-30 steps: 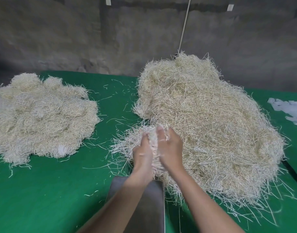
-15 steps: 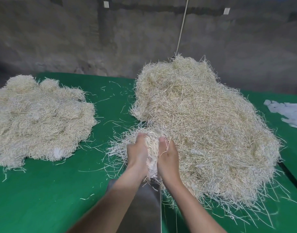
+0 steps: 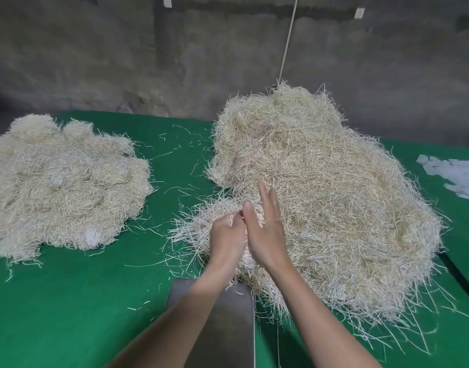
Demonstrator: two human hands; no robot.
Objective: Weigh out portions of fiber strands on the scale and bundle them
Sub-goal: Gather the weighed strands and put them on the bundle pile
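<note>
The step in hand is gathering a portion (image 3: pixel 220 211) at the near edge of the big heap (image 3: pixel 334 197), just beyond the grey plate (image 3: pixel 228 328), probably the scale pan. The left hand (image 3: pixel 228 237) curls its fingers round the tuft; the right hand (image 3: pixel 268 232) lies flat against it, fingers straight, pressing it toward the left. Loose strands fan out over the green table (image 3: pixel 82 314), so the portion is not yet free. Next, I judge, it must be pulled clear and set on the plate without dragging the heap along. A second pile (image 3: pixel 63 187) lies well apart, at left.
</note>
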